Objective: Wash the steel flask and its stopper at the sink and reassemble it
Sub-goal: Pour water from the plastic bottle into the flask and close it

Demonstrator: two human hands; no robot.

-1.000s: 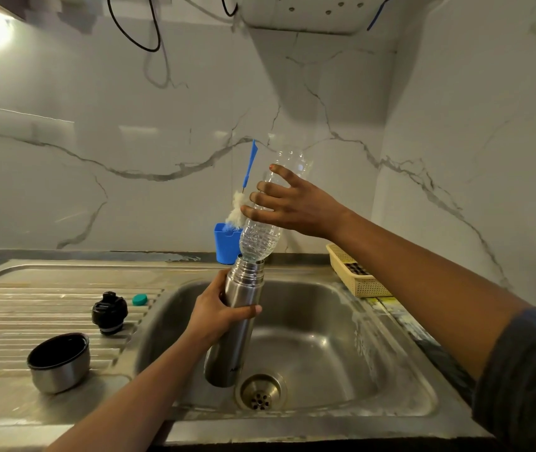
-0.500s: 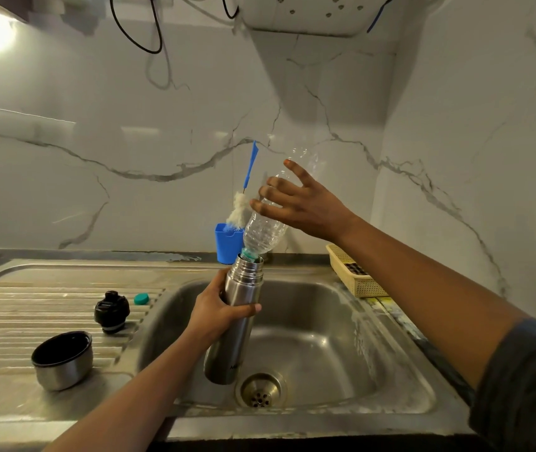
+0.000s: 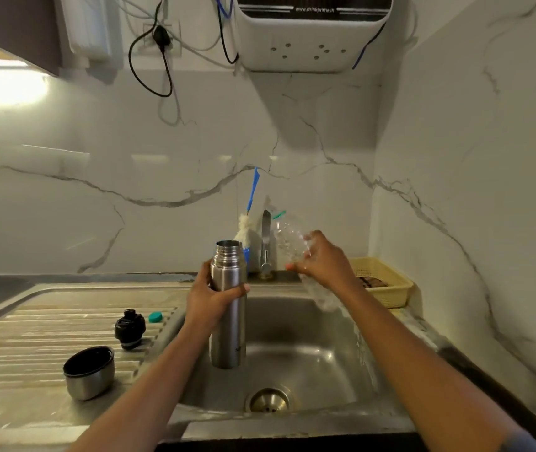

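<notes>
Open sink basin (image 3: pixel 312 357) right of flask (image 3: pixel 227 334)

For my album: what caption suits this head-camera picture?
Left hand grips the open steel flask over the sink; right hand holds a clear plastic bottle beside it.

bottle (image 3: pixel 289 237): blurred; its middle hidden under the right hand (image 3: pixel 322 262)
flask (image 3: pixel 227 327): band under the left hand (image 3: pixel 209 298) hidden; print (image 3: pixel 239 349) below the grip unreadable
brush (image 3: pixel 245 223): foot hidden behind the flask, above the grip

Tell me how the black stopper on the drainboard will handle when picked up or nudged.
The black stopper looks small and plastic, so probably light and rigid. It stands upright on the ribbed drainboard, so a nudge might tip it, and its rounded body could then roll.
</notes>
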